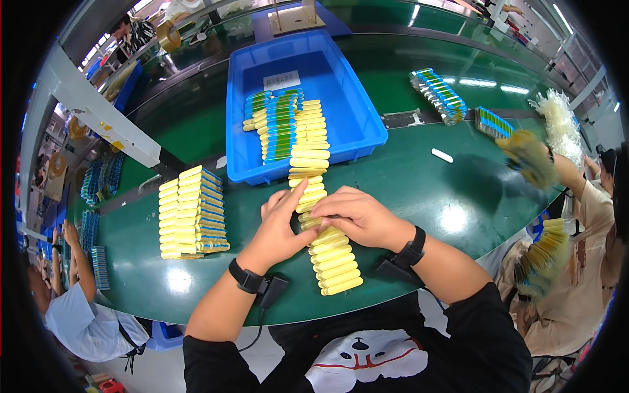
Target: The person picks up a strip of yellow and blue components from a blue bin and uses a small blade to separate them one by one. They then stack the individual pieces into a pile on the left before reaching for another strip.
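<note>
A long row of yellow capsule-shaped pieces runs across the green table from near my body up into a blue tray. My left hand rests on the row's left side, fingers stretched toward the pieces near the tray's front edge. My right hand lies on the row from the right, fingertips pressing the pieces in the middle. Both hands touch the row and neither lifts a piece. More yellow and blue-green pieces lie stacked inside the tray.
A neat stack of yellow and blue pieces sits left of my hands. Further stacks lie at the back right. A person at the right handles similar bundles, and another person's sleeve shows at the lower left. A small white piece lies apart.
</note>
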A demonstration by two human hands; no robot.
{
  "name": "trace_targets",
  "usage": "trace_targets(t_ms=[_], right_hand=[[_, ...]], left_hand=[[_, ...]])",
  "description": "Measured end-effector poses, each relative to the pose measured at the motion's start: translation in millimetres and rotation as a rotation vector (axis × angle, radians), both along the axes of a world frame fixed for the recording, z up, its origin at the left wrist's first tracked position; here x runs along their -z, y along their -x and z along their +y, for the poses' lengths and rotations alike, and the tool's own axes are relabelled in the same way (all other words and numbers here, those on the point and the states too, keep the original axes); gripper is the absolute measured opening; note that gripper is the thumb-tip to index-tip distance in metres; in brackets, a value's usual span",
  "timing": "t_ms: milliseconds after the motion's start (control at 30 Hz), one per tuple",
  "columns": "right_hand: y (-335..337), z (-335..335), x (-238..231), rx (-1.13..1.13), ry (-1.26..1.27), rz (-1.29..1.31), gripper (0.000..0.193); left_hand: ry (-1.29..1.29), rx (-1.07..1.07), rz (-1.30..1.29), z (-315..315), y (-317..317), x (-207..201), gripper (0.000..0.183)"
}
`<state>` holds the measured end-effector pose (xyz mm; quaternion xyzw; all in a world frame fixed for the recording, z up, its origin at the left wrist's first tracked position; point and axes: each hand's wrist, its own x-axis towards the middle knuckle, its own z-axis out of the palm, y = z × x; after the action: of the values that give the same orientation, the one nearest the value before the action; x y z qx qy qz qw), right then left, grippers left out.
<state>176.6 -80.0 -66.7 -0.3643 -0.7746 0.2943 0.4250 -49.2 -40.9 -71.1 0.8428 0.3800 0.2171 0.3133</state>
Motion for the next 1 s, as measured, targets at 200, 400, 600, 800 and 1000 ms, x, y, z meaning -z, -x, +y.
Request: trace_targets(t_ms=[200, 400, 600, 800, 1000], right_hand=[[-11, -2, -5, 0.132, 0.050, -0.140, 0.018], [-35, -7, -12, 0.232, 0.138, -0.010, 0.012], [-32, -22, -25, -0.054, 0.468, 0.337, 0.018], [-34, -33, -26, -0.332, 0.837, 0.468, 0.019], [-33, -40, -33, -0.692, 0.998, 0.150, 0.024]], left_hand=[[-0.005, -0.002, 0.004, -1, -1, -2, 0.093], [0.027, -0.008, -0.036, -3, -1, -7, 0.092], [-0.023, 0.273, -0.258, -18, 3, -16, 0.087], [0.115, 0.386, -0.304, -34, -2, -20, 0.091], [0.442, 0.244, -0.632, -17, -11, -12, 0.086]])
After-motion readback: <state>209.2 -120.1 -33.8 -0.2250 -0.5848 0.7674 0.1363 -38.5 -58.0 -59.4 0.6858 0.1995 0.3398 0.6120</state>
